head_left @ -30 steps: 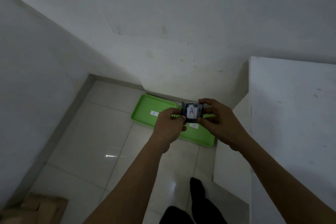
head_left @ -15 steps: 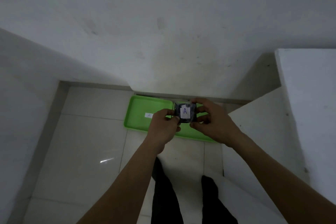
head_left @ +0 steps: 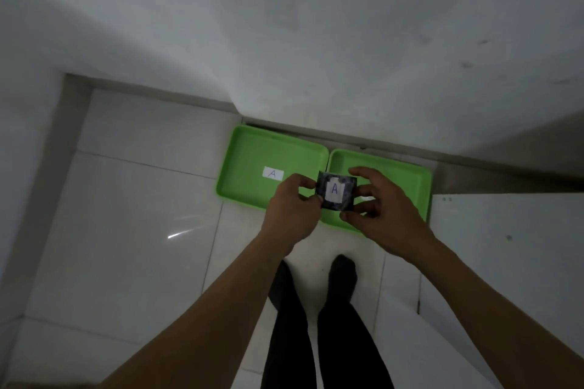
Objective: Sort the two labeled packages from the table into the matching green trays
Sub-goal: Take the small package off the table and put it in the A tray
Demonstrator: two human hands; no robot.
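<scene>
- One dark package was held in the air above the seam between the two trays, with its "A" label turned up, probably for reading.
- Both hands were clamped on it: the left hand on its left edge, the right hand on its right.
- Below on the floor, the left green tray carried an "A" tag, so it seemed the matching one; the right green tray lay touching it.

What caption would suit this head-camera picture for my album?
Both hands, left hand and right hand, hold package A above two green trays on the floor.

Dim greyish light, glare streak on floor tiles, wide-angle bending at edges, slightly soft
</scene>
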